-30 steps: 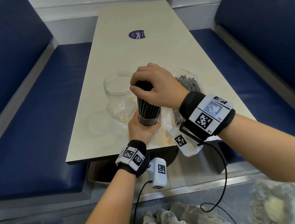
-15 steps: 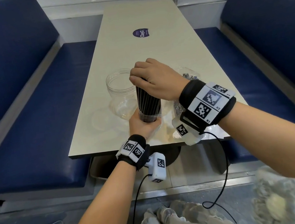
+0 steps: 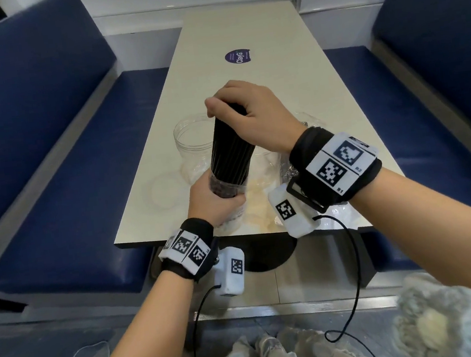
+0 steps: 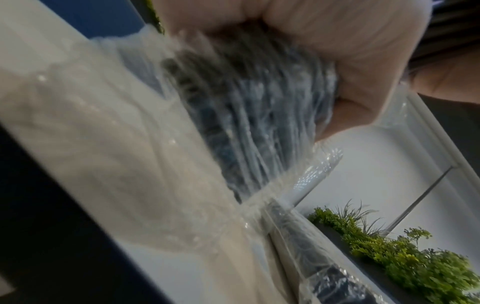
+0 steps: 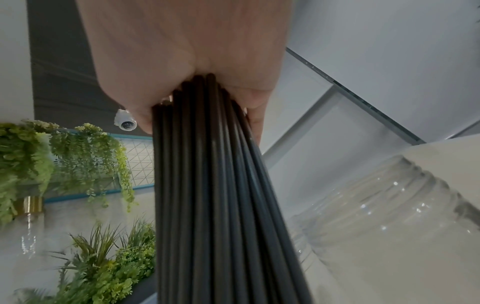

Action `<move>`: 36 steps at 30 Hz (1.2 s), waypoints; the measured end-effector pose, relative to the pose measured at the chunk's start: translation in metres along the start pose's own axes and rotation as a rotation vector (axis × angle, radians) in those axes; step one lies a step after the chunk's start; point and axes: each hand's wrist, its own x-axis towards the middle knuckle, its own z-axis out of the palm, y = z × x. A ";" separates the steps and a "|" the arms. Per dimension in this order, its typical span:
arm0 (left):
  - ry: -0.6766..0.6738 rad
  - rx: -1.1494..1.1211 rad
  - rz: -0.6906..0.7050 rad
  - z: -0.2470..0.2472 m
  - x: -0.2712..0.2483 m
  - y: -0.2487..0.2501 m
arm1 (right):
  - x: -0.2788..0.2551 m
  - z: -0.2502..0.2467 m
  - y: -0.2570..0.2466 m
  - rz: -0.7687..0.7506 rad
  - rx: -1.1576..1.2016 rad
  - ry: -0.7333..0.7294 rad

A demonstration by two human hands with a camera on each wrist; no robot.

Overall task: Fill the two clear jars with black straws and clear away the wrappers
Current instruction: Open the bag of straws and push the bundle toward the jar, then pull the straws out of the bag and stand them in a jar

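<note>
A bundle of black straws [image 3: 231,155] stands upright over the near end of the table, its lower end still inside a clear wrapper [image 3: 225,190]. My left hand [image 3: 216,202] grips that wrapped lower end; in the left wrist view its fingers [image 4: 350,61] curl round the crinkled wrapper [image 4: 259,115]. My right hand [image 3: 250,112] grips the top of the bundle, and the right wrist view shows the straws [image 5: 207,185] fanning down from its fist [image 5: 194,61]. An empty clear jar [image 3: 190,142] [image 5: 389,216] stands just behind and left of the bundle.
Loose clear plastic [image 3: 262,195] lies on the cream table [image 3: 241,31] beside my left hand. A crinkled clear pack with grey contents [image 3: 309,124] sits behind my right wrist, mostly hidden. Blue benches [image 3: 51,170] [image 3: 416,128] flank the table. A purple sticker [image 3: 238,56] lies farther back.
My right hand has risen with the top of the bundle, so more bare black straw shows above the wrapper. My left hand keeps its hold low down.
</note>
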 end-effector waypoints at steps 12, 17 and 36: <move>0.019 0.219 -0.046 -0.046 -0.008 0.025 | 0.003 -0.016 0.021 0.194 0.446 0.086; 0.088 0.378 -0.102 -0.067 -0.006 0.030 | -0.001 -0.013 0.055 0.300 0.093 -0.058; -0.228 1.283 0.071 -0.096 0.088 0.099 | -0.003 0.016 0.097 0.422 -0.015 -0.087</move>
